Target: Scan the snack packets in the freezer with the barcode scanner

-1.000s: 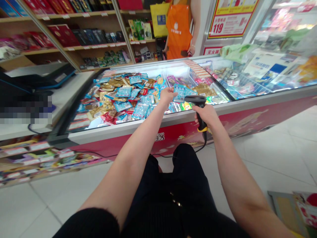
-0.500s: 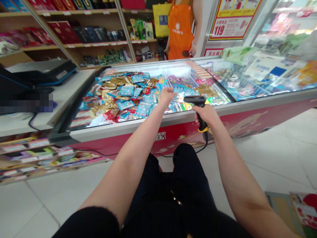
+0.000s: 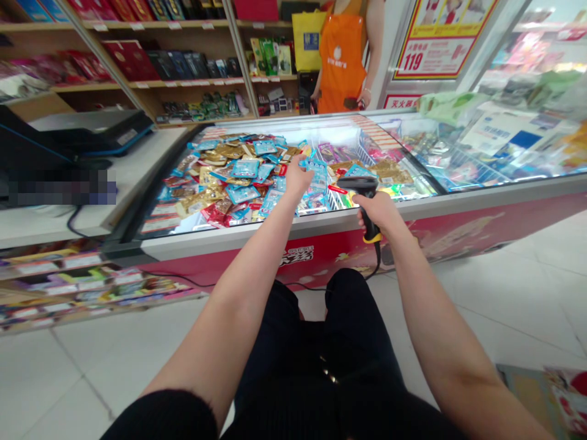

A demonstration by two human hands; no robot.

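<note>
- Far left: white counter with a black machine on it; below, low shelves of small goods.
- Beside it: chest freezer, grey rim, red front. Inside, a loose heap of packets, blue, gold and some red.
- Left hand: over the heap's right side, thumb and fingers pinched on a blue packet. Packet sits just right of the hand, above the freezer's contents.
- Across the freezer: person in an orange apron, standing.
- Black scanner: upright at the freezer's near edge, head pointing left toward the packet.
- Right hand: fingers wrapped round the scanner's grip; trigger finger's exact set cannot be told.
- Far right: white-and-blue package on the freezer top.
</note>
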